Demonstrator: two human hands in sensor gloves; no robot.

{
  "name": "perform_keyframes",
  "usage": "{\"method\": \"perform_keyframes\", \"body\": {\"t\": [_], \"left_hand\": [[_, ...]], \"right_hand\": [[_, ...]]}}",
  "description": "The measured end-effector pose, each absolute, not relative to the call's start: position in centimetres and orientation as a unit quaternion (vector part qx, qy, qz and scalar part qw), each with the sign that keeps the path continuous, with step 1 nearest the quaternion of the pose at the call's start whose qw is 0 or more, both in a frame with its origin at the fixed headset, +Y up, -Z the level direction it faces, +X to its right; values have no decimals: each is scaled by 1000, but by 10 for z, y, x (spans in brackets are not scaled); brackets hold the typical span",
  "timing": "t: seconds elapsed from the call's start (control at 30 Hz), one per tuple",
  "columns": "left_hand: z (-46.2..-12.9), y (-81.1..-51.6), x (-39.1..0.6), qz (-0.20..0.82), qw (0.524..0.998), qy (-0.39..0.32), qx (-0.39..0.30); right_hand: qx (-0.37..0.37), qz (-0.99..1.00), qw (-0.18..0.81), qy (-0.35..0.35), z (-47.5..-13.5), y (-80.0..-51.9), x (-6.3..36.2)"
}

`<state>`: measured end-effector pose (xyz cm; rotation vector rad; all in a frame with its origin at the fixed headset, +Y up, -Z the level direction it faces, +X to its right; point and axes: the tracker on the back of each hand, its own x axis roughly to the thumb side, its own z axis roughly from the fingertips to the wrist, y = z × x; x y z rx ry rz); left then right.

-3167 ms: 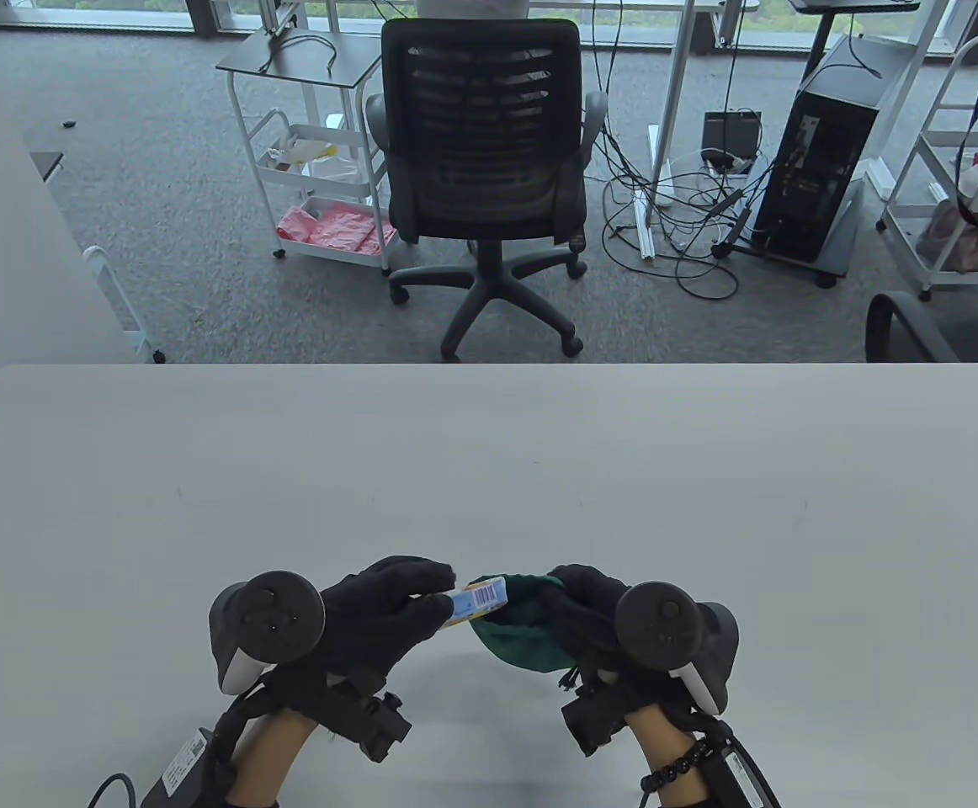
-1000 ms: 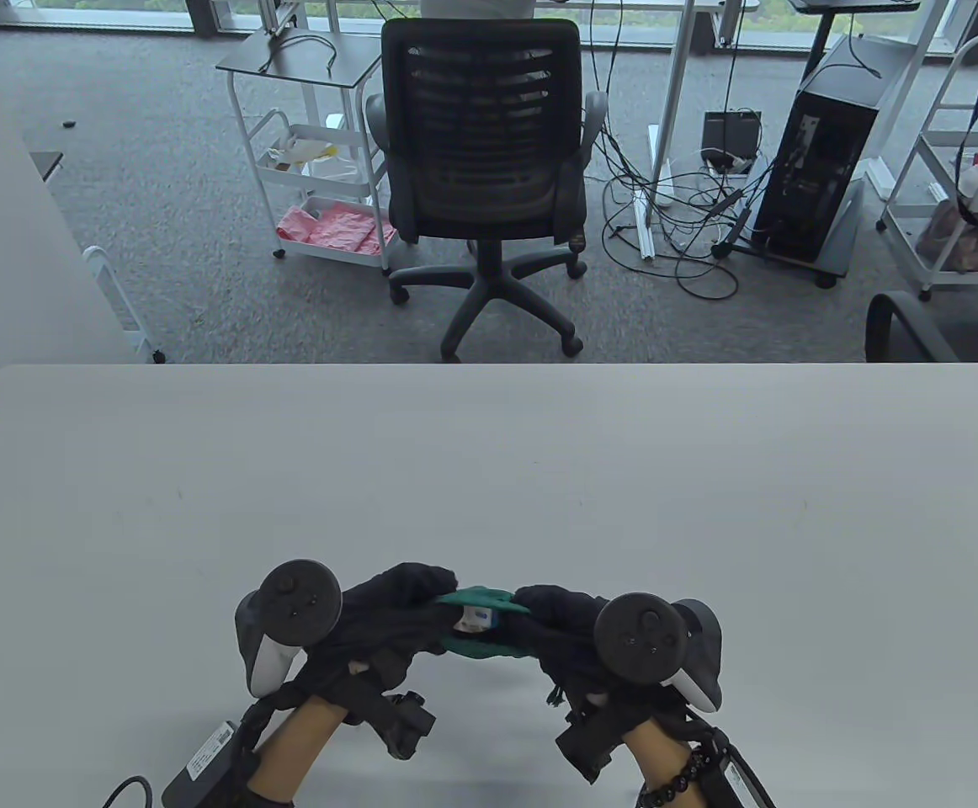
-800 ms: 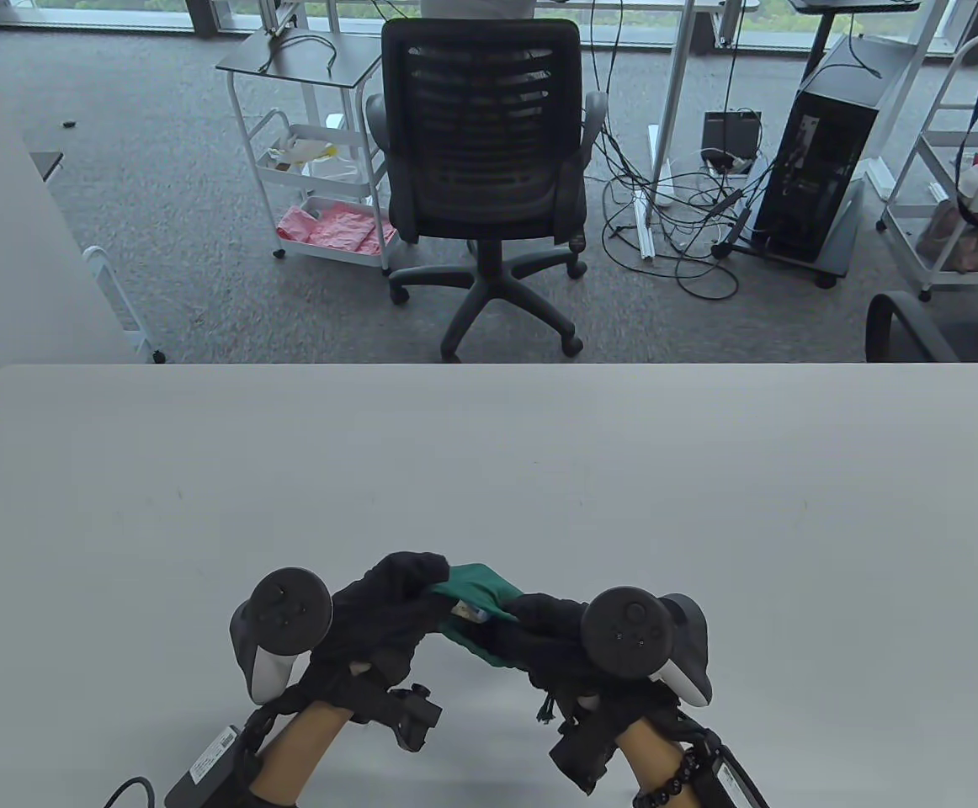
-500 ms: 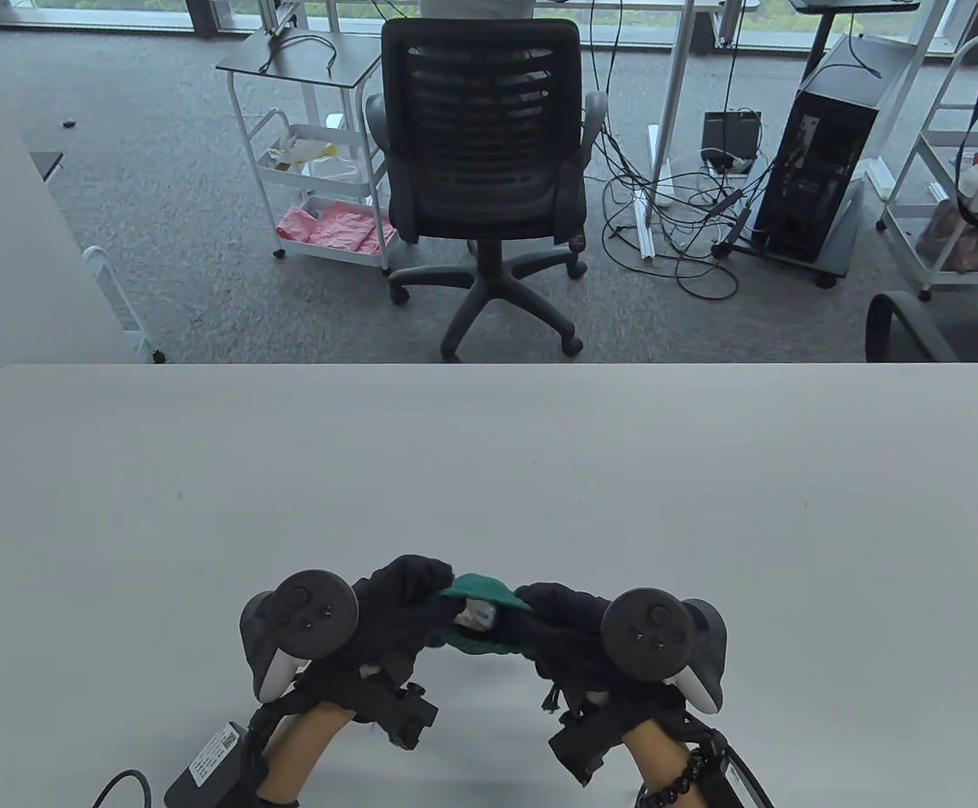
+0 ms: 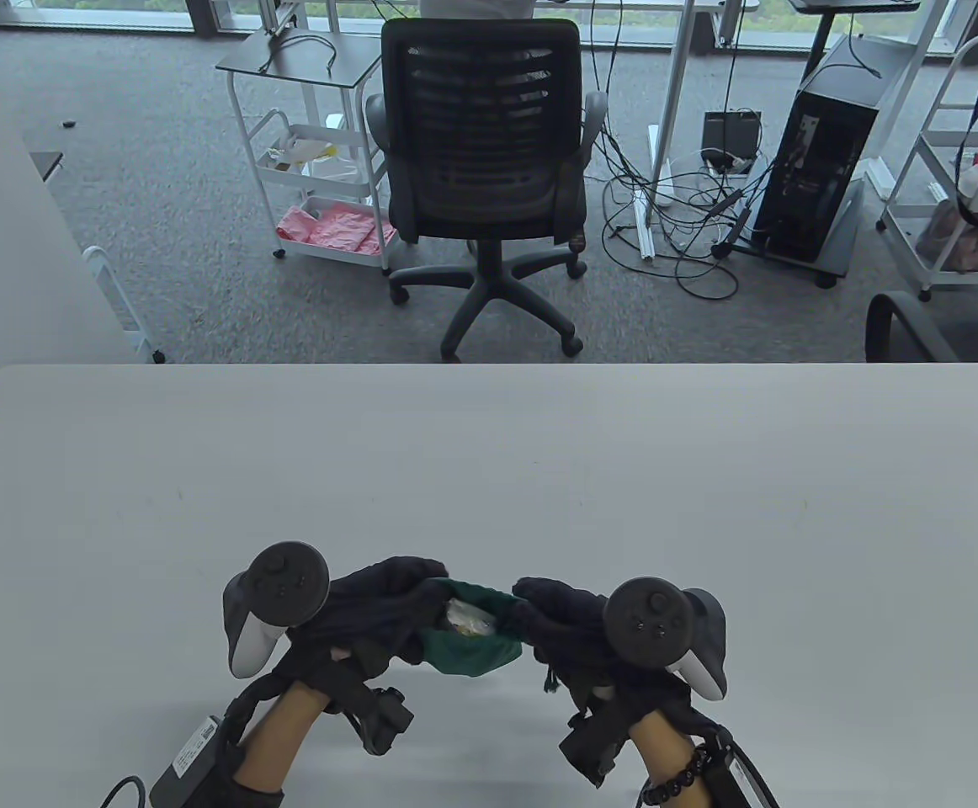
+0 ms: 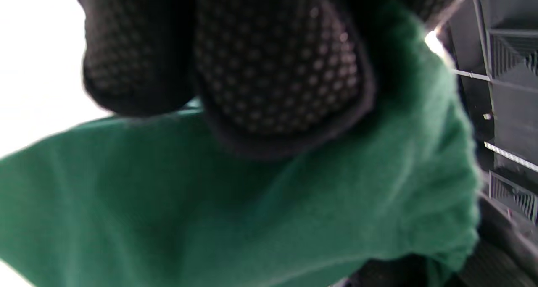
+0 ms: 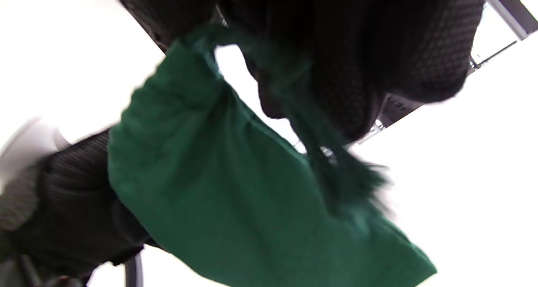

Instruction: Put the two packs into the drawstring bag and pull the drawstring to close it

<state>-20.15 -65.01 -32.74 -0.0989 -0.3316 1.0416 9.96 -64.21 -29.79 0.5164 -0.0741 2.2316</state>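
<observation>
- The green drawstring bag [image 5: 468,652] hangs between both hands, just above the near edge of the desk [image 5: 489,454].
- The left hand [image 5: 375,610] grips the bag's left rim — fingers curled on the cloth.
- The right hand [image 5: 560,619] pinches the right rim; the tasselled drawstring [image 7: 336,173] dangles beneath it.
- A pack [image 5: 465,619] shows inside the open mouth.

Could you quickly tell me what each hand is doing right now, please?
Left hand: grips the left rim of the green drawstring bag.
Right hand: grips the bag's right rim.
</observation>
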Motion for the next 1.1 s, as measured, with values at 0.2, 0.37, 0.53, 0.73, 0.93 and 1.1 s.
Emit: {"method": "perform_keyframes", "body": {"t": [0.2,0.37,0.53,0.73,0.93,1.1], "left_hand": [[-333,-659,-215,572,807,-128,-68],[-335,-662,-218,589,794,-125,-79],[-336,-665,-214,598,784,-135,-96],[-341,-670,-218,574,803,-126,-103],[-345,-673,-217,499,849,-133,-109],[-344,-676,-206,492,843,-161,-143]], "right_hand": [[244,866,436,21,-301,-648,109],[265,872,411,8,-299,-649,99],[262,893,366,-19,-298,-653,89],[257,887,383,-31,-298,-646,98],[264,878,399,-35,-298,-640,104],[262,864,418,-104,-290,-630,108]]}}
